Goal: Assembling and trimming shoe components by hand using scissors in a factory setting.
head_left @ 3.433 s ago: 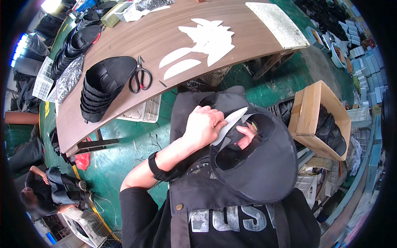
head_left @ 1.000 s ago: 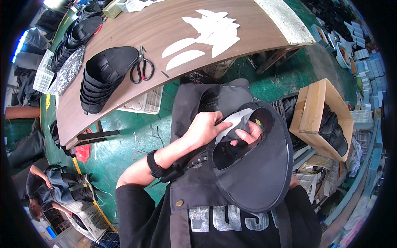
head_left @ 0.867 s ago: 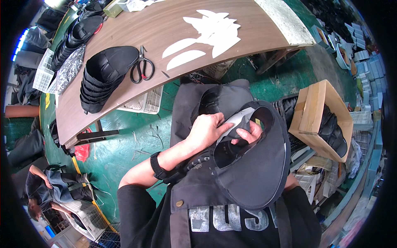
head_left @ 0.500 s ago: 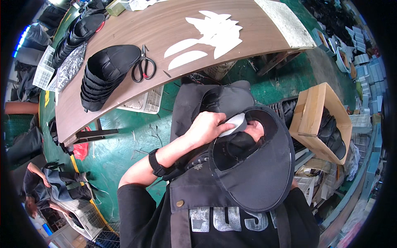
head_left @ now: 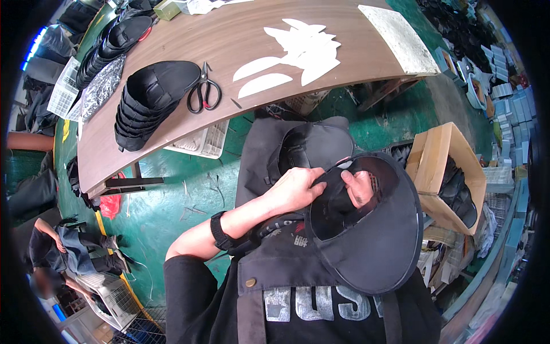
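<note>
Plainly, we have both hands at one black fabric cap with a broad rounded brim (head_left: 375,243), held over our lap with its opening facing up and its brim toward our chest. Our left hand (head_left: 295,188) has thumb and fingers pinched on the edge of the cap's band. Our right hand (head_left: 360,190) shows through the opening, thumb extended near the band's inner side; its other fingers are mostly hidden, so we cannot tell whether they grip. A small pale sliver (head_left: 345,164) shows at the band between our hands.

Just beyond, a second black brimmed cap (head_left: 329,143) lies on the dark grey cloth (head_left: 256,143) over our lap. On the brown wood-topped table (head_left: 223,40) we see a nested stack of black caps (head_left: 134,123), black-handled metal scissors (head_left: 205,82) just beside it, and overlapping white crescent-shaped pieces (head_left: 309,53). To our right stands an open brown cardboard box (head_left: 427,157) holding black items.
</note>
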